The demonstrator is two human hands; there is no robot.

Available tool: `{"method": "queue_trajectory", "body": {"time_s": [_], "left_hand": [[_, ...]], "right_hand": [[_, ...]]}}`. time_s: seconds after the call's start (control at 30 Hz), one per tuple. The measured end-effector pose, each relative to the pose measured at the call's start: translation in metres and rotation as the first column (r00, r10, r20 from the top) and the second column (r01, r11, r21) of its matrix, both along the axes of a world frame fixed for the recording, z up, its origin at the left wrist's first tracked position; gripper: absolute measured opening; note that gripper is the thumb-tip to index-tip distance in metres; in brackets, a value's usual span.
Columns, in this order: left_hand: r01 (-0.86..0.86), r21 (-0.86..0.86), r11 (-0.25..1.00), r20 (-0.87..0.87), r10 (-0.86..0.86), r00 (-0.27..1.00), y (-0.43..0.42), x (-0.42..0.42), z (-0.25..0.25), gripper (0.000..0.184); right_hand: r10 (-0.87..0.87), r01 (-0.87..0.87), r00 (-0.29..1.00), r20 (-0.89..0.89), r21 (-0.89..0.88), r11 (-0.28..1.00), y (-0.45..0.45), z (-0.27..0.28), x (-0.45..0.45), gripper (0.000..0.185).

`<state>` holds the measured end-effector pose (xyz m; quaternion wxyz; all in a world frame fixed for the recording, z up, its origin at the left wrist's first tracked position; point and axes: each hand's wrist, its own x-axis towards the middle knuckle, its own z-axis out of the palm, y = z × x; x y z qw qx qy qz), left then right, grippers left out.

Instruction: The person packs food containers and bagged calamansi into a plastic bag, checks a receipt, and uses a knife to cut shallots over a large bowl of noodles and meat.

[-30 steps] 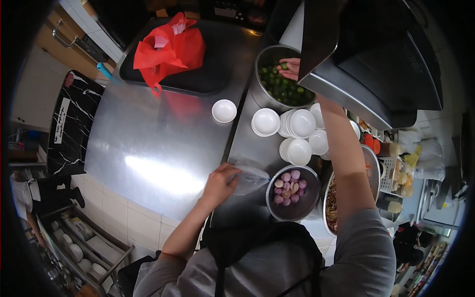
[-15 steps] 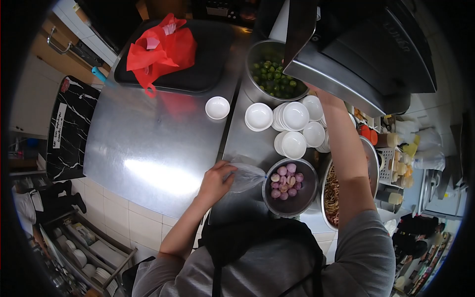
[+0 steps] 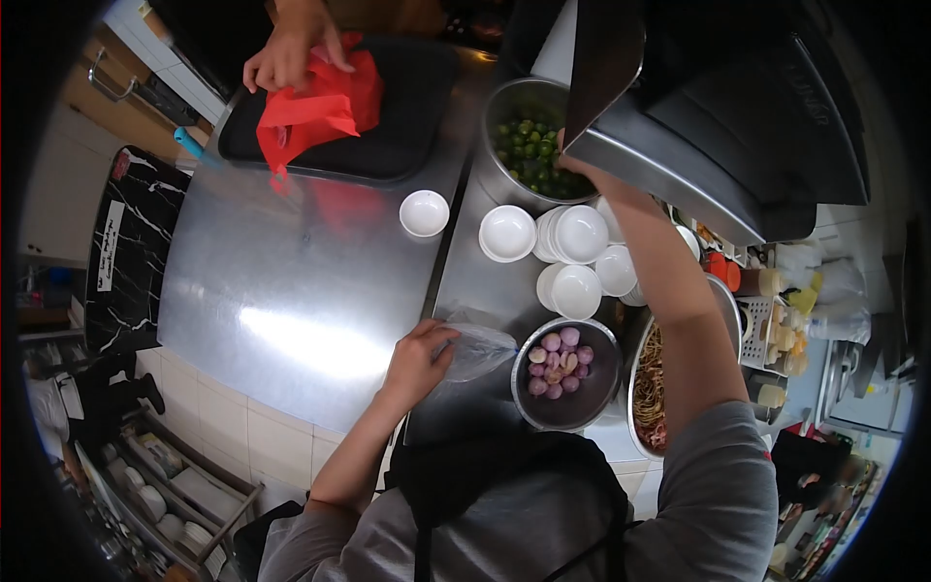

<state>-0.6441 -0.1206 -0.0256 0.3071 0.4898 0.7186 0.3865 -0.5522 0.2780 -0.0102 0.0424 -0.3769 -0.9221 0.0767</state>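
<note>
In the head view we look down on a shiny steel tabletop [image 3: 281, 242] with a darker counter [image 3: 465, 291] along its right edge. Near the tabletop's near right corner, we see the wearer's left hand [image 3: 419, 361], thumb and fingers pinching the gathered edge of a clear plastic bag [image 3: 477, 351]. The bag lies over the counter's left edge, and its tip reaches the rim of a metal bowl [image 3: 600, 376] of peeled purple shallots [image 3: 560, 361] by the counter's near edge. The right forearm stretches to a steel pot [image 3: 499, 175] of green limes [image 3: 529, 145] at the counter's far end. The right hand [image 3: 568, 155] is at the pot's right rim, mostly hidden by a black screen [image 3: 756, 126], so we cannot tell whether it grasps anything. Stacked white bowls [image 3: 507, 233] fill the counter's middle, and one small white dish [image 3: 424, 212] sits by the tabletop's right edge. On a black tray [image 3: 417, 145] along the tabletop's far edge lies a red bag [image 3: 335, 107]; another person's hand [image 3: 291, 56] touches it, fingers bent, though we cannot tell whether they grip.
</note>
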Motion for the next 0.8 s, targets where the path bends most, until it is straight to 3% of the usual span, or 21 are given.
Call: {"method": "queue_trajectory", "body": {"time_s": [0.07, 0.13, 0.2, 0.3, 0.43, 0.53, 0.6, 0.67, 0.73, 0.8], "left_hand": [[-0.007, 0.013, 1.0, -0.019, 0.007, 1.0, -0.002, 0.0, 0.0, 0.019], [-0.002, 0.015, 1.0, -0.006, 0.002, 1.0, -0.002, -0.001, 0.0, 0.019], [-0.005, 0.014, 1.0, -0.007, 0.005, 1.0, -0.002, 0.0, 0.0, 0.02], [0.003, 0.022, 1.0, -0.008, -0.003, 1.0, -0.001, 0.003, 0.002, 0.02], [0.024, 0.023, 0.999, 0.009, -0.024, 1.0, 0.001, 0.004, 0.005, 0.019], [0.026, 0.014, 1.0, 0.002, -0.026, 1.0, 0.0, 0.004, 0.008, 0.019], [0.02, 0.012, 1.0, -0.003, -0.02, 1.0, -0.002, 0.004, 0.007, 0.019], [0.014, 0.009, 1.0, -0.005, -0.014, 1.0, -0.003, 0.004, 0.005, 0.018], [0.01, 0.003, 1.0, -0.014, -0.01, 1.0, -0.003, 0.004, 0.004, 0.018], [0.008, -0.002, 1.0, -0.01, -0.008, 1.0, -0.002, 0.004, 0.004, 0.019]], "right_hand": [[-0.023, -0.031, 0.982, -0.186, -0.281, 0.959, -0.002, 0.015, 0.001, 0.041], [-0.117, -0.147, 0.915, -0.386, -0.59, 0.794, -0.013, 0.035, 0.001, 0.041], [-0.159, -0.308, 0.85, -0.503, -0.719, 0.623, -0.034, 0.055, 0.006, 0.04], [-0.19, -0.477, 0.77, -0.609, -0.748, 0.462, -0.055, 0.074, 0.014, 0.04], [-0.32, -0.567, 0.661, -0.679, -0.731, 0.379, -0.062, 0.076, 0.02, 0.04], [-0.535, -0.659, 0.459, -0.709, -0.676, 0.33, -0.051, 0.077, 0.034, 0.039], [-0.643, -0.725, 0.303, -0.703, -0.608, 0.324, -0.04, 0.076, 0.046, 0.039], [-0.636, -0.703, 0.259, -0.727, -0.593, 0.392, -0.033, 0.075, 0.054, 0.039], [-0.544, -0.582, 0.359, -0.758, -0.638, 0.504, -0.029, 0.071, 0.055, 0.039], [-0.368, -0.384, 0.577, -0.729, -0.64, 0.666, -0.027, 0.063, 0.048, 0.038]]}}
